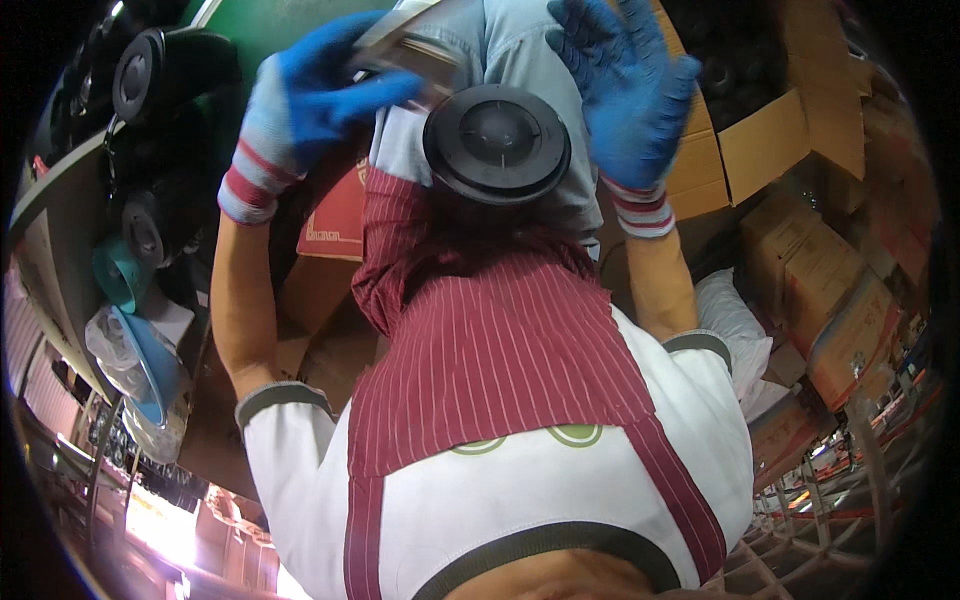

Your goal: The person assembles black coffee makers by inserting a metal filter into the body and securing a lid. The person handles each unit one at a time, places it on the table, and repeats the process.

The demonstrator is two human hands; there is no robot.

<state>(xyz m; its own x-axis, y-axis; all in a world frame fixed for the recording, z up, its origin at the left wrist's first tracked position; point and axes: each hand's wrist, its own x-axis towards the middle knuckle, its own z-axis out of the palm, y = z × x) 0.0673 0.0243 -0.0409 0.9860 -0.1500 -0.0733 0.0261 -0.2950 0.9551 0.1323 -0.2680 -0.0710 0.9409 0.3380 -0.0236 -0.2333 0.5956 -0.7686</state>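
Observation:
A black round part (497,143) with a raised dome in its middle rests on my lap, between my two hands. My left hand (318,100), in a blue-coated knit glove, is closed around a blurred, flat tan and silvery piece (415,62); its kind cannot be made out. That piece is just beyond the upper left of the round part. To the right, my right hand (635,95), gloved alike, is raised with its fingers apart and nothing in it. It does not touch the round part.
More black round parts (140,75) stand at the left beside a green surface (270,28). An open cardboard box (765,145) with dark parts inside is at the right. Stacked cartons (815,265) and a white bag (728,315) lie nearer; a blue basin (150,365) is at left.

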